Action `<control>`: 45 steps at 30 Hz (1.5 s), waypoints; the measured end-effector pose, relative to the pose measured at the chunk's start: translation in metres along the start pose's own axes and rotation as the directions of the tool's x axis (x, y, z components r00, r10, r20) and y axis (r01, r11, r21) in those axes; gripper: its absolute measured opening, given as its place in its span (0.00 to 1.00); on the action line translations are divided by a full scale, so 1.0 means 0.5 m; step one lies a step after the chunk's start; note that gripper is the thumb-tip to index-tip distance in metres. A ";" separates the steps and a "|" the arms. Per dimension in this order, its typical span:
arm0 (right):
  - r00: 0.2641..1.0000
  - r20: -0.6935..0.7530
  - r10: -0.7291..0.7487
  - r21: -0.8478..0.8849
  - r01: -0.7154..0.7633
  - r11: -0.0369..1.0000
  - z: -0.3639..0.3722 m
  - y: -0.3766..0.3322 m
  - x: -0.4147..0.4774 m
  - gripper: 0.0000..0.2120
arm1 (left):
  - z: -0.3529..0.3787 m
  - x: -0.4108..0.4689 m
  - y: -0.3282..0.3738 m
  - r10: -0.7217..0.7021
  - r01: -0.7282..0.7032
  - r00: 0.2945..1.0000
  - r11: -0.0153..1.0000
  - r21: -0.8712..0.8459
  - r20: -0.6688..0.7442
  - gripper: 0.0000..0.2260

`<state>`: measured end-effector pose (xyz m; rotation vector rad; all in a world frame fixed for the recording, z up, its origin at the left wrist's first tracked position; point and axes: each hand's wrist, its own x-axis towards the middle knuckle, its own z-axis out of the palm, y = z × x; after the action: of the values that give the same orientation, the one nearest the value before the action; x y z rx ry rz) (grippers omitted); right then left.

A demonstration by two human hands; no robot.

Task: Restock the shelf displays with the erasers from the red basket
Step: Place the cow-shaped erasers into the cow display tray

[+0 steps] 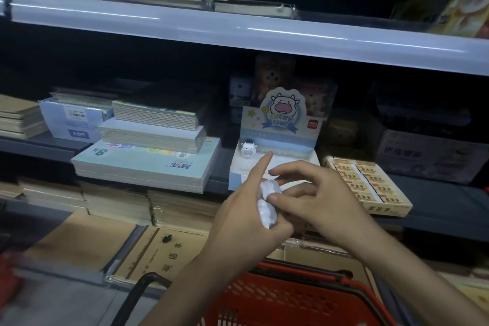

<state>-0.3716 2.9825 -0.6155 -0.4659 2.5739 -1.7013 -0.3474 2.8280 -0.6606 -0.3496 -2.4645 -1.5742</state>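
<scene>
Fingers (284, 202) hide most of the blurred erasers (265, 213).

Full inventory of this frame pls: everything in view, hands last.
white erasers: count unclear, white, in both hands
cow eraser: one, white, back left of the display tray
Lucky Cow display: one, pale blue and white, middle shelf
eraser box: one, tan with red labels, right of the display
notebook stacks: several, beige and pale blue, left of the display
red basket: one, red, bottom centre
left hand: grips the white erasers, index finger straight
right hand: pinches the white erasers
</scene>
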 end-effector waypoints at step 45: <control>0.979 -0.130 -0.160 -0.753 0.007 0.658 0.024 0.088 0.327 0.15 | 0.036 0.065 -0.084 -0.078 0.092 0.996 0.853 0.513 -0.050 0.24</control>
<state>-0.5358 2.9454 -0.6363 -0.4432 3.3696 -0.5904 -0.3919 2.8304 -0.6947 -0.1275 -2.7789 -0.8659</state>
